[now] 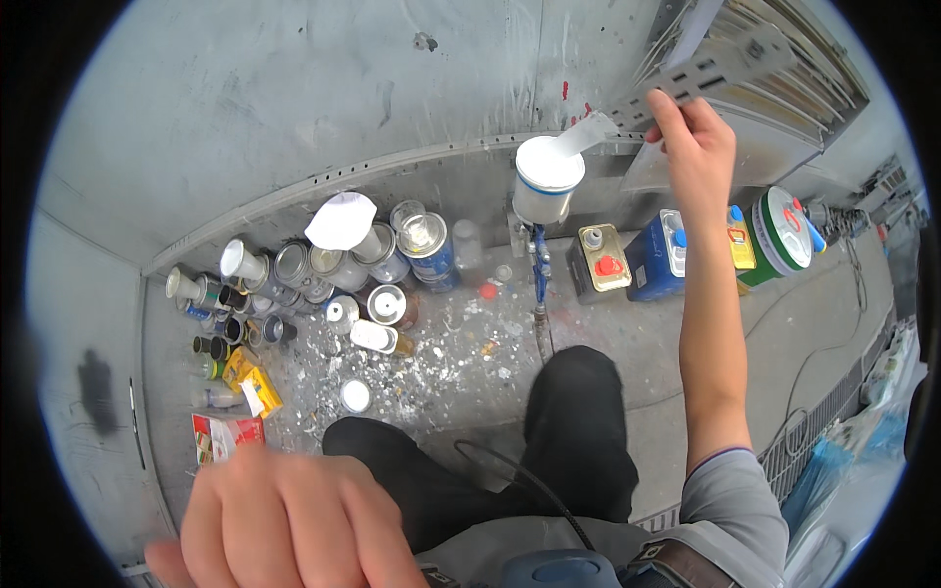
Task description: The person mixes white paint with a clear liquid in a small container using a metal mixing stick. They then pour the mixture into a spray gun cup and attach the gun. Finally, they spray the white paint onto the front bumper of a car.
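Two bare hands, seen from above through a round fisheye view, belong to a person in dark trousers (578,421) and a grey short-sleeved top. The right hand (698,147) is up at the right, its fingers and thumb pinching a flat grey strip (704,76) pierced with slots and holes. The strip slants down leftward, and its whitened lower end meets the mouth of a white container (544,193) with a blue band below the rim. (Whether the tip dips into the white contents or only overlaps the rim, I cannot tell.) The container stands upright near a pale metal wall (294,88), well apart from the left hand.

The left hand (284,519), large and blurred at the bottom left, shows its knuckles with the fingers curled away from view; I cannot tell whether it grasps anything. Nearest beyond it is a red box (227,431), with a yellow packet (253,380) just past that.

Along the wall to the left crowd many cans and cups, including a blue can (431,257). A small white cup (355,396) sits on the white-spattered floor (456,358). Right of the container stand a tin with a red cap (600,263), a blue canister (655,260) and a green-and-white drum (782,233).
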A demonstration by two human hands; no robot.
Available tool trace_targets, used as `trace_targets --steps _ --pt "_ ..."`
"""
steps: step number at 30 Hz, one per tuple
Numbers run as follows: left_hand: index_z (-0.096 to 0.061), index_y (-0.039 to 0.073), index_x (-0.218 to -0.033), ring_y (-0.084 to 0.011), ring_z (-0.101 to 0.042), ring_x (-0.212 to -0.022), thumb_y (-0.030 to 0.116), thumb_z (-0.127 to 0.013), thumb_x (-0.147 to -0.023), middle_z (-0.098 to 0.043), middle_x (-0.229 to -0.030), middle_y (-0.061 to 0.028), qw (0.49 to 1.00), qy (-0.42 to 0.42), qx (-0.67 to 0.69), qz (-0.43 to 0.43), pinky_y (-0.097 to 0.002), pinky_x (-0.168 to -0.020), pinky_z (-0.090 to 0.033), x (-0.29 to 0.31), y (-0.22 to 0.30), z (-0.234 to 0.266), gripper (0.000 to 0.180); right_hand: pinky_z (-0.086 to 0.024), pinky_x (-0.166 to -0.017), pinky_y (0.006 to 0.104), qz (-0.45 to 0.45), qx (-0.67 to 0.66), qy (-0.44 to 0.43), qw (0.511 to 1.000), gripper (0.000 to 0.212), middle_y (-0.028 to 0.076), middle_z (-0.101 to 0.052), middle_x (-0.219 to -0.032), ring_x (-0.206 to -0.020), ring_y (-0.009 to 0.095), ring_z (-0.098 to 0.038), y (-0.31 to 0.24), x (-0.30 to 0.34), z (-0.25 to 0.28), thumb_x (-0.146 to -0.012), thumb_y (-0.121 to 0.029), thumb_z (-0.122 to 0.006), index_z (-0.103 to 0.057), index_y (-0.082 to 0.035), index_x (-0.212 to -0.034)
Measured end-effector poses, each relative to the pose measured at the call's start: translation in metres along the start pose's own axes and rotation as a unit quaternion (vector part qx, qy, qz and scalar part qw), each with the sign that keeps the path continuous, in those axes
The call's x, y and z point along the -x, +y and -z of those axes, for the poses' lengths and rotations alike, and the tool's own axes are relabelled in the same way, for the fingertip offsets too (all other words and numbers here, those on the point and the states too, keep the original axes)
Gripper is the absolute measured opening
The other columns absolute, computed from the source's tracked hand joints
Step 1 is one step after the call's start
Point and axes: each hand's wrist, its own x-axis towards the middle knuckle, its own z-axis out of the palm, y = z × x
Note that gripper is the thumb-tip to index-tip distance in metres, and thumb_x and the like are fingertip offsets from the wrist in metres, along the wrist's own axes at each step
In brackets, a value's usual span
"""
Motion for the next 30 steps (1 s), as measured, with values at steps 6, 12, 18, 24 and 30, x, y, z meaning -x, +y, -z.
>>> trace_targets --steps 6,12,18,24,30 --pt "-0.064 0.003 -0.065 -0.0150 -0.051 -0.047 0.025 -0.046 -0.109 -0.053 -0.060 -0.0036 0.993 -0.100 -0.064 0.007 -0.0468 -0.076 -0.067 -0.012 -0.016 -0.030 0.052 -0.046 -0.059 0.0273 -0.004 0.012 -0.110 0.994 0.033 0.003 -0.065 -0.068 -0.064 0.009 -0.062 0.010 -0.027 -0.016 -0.096 -0.029 -0.076 -0.071 0.002 -0.086" --pt "-0.063 0.005 -0.064 -0.0145 -0.049 -0.047 0.022 -0.046 -0.109 -0.052 -0.059 -0.0030 0.985 -0.079 -0.156 -0.001 -0.0476 -0.072 -0.067 -0.002 -0.013 -0.069 0.051 -0.044 -0.057 0.0287 0.018 0.043 -0.162 0.986 0.032 0.004 -0.066 -0.066 -0.061 0.009 -0.057 0.038 -0.038 -0.030 -0.096 -0.029 -0.076 -0.073 0.002 -0.088" --pt "-0.062 0.005 -0.063 -0.0153 -0.045 -0.045 0.025 -0.045 -0.110 -0.050 -0.058 -0.0024 0.973 -0.011 -0.232 -0.006 -0.0530 -0.073 -0.067 0.013 -0.019 -0.104 0.054 -0.044 -0.057 0.0293 0.008 0.043 -0.208 0.977 0.033 0.005 -0.064 -0.065 -0.062 0.009 -0.056 0.057 -0.034 -0.045 -0.096 -0.029 -0.075 -0.073 0.003 -0.088" --pt "-0.063 0.004 -0.064 -0.0159 -0.047 -0.046 0.032 -0.049 -0.110 -0.051 -0.059 -0.0033 0.980 -0.018 -0.195 0.032 -0.0544 -0.077 -0.067 0.012 -0.013 -0.083 0.055 -0.047 -0.057 0.0297 -0.013 0.013 -0.219 0.976 0.033 0.005 -0.064 -0.065 -0.062 0.009 -0.059 0.072 -0.019 -0.051 -0.096 -0.028 -0.076 -0.071 0.003 -0.084" --pt "-0.058 0.010 -0.073 -0.0171 -0.046 -0.046 0.045 -0.033 -0.116 -0.052 -0.060 -0.0021 0.918 0.248 -0.303 -0.058 -0.0467 -0.064 -0.057 0.054 0.003 -0.041 0.061 -0.049 -0.059 0.0315 -0.012 0.031 -0.239 0.970 0.032 0.007 -0.064 -0.066 -0.061 0.010 -0.062 0.070 -0.012 -0.060 -0.096 -0.026 -0.075 -0.069 0.003 -0.084"
